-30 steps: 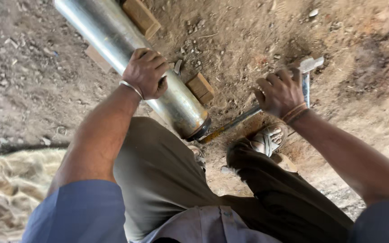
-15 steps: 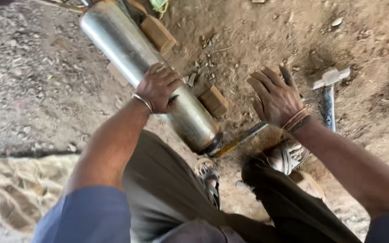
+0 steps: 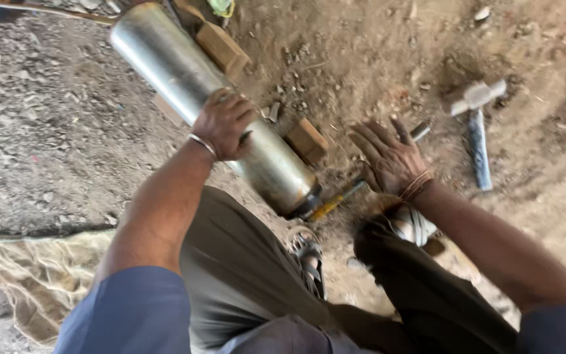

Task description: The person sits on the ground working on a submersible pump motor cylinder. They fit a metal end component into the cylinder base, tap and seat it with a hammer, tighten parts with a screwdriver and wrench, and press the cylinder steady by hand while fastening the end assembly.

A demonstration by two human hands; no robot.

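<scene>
A long shiny metal cylinder point(image 3: 185, 85) lies slantwise on the dirt ground, resting on wooden blocks point(image 3: 223, 47). My left hand point(image 3: 223, 124) grips its top near the lower end. My right hand point(image 3: 391, 157) hovers with fingers spread, holding nothing, above a thin rod point(image 3: 335, 200) with a yellow section that sticks out from the cylinder's end. A hammer point(image 3: 476, 128) with a blue handle lies on the dirt to the right of that hand.
Another wooden block point(image 3: 306, 139) sits beside the cylinder's lower end. My sandalled feet point(image 3: 309, 259) are below it. A piece of burlap sacking point(image 3: 34, 275) lies at lower left. Gravel covers the ground to the left.
My right hand has let go of the hammer, which now lies on the ground, and has opened over the rod. The left hand stays on the cylinder.
</scene>
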